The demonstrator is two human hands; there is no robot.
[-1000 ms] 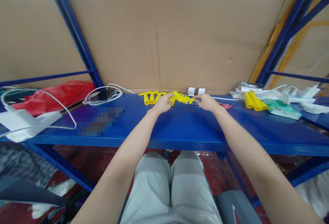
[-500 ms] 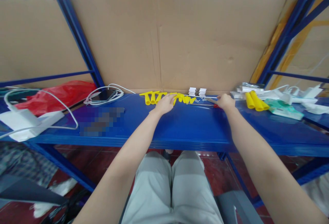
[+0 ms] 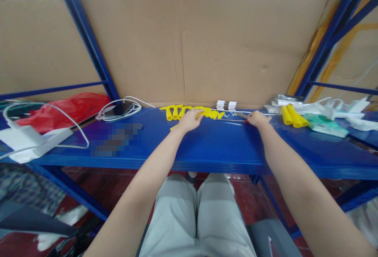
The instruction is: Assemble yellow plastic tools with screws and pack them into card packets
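My left hand is closed at the row of yellow plastic pieces. Its fingertips pinch one of them, mostly hidden by the fingers. Yellow funnel-like pieces lie to its left, and smaller yellow cone-shaped pieces to its right. A bit of yellow shows beside the left wrist. On the right, my right hand is closed around the red handle of a screwdriver, its thin shaft lying leftward along the table. A metal tool rests just behind that shaft, its kind unclear.
White small blocks stand against the cardboard wall. Yellow tubes and a green packet lie at right on the blue table. To the left are a coiled white cable, red bag and white power strip.
My left hand has shifted slightly to the right among the yellow pieces, and more yellow shows by its wrist. My right hand has moved slightly left, still at the red handle.
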